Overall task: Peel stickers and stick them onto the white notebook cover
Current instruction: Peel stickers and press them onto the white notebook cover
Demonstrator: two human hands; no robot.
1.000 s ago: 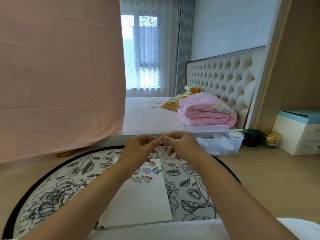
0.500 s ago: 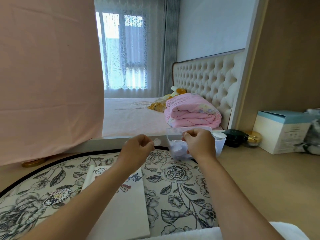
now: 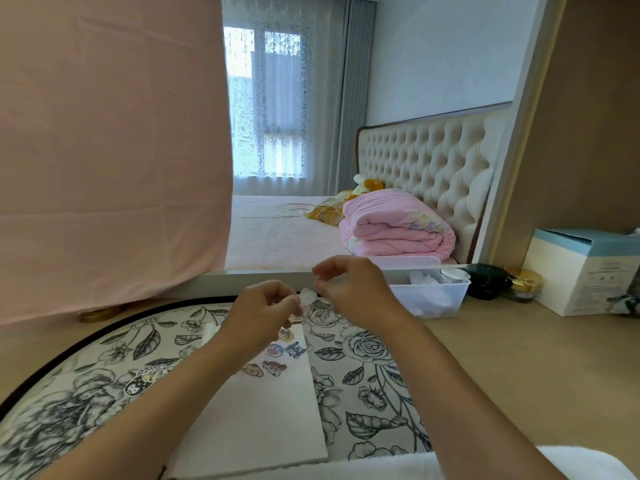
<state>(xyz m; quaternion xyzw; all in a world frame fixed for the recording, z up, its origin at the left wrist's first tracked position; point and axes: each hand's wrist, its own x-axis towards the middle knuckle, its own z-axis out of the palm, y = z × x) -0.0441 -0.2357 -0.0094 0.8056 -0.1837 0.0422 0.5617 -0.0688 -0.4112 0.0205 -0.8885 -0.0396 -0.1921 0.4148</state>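
Pinching a small pale sticker (image 3: pixel 307 295) between thumb and curled fingers of the left hand (image 3: pixel 266 308), raised above the far end of the notebook. Close at 3 o'clock, right hand (image 3: pixel 351 289) with fingers curled, fingertips just beside the sticker; cannot tell whether gripping it or only near.

Toward 6 o'clock, below both hands, white notebook (image 3: pixel 270 417) lying flat on a round flowered mat (image 3: pixel 367 362), with cartoon stickers (image 3: pixel 278 355) already stuck near its far edge. At 8 o'clock on the mat, another sticker cluster (image 3: pixel 145 379).

At 3 o'clock, clear plastic basket (image 3: pixel 433 301), then black jar (image 3: pixel 486 280), gold jar (image 3: pixel 523 284) and blue-and-white box (image 3: pixel 581 275) on the wooden tabletop (image 3: pixel 519 358). At 10 o'clock, hanging pink cloth (image 3: pixel 104 150). At 1 o'clock, folded pink quilt (image 3: pixel 394 230) on a bed.
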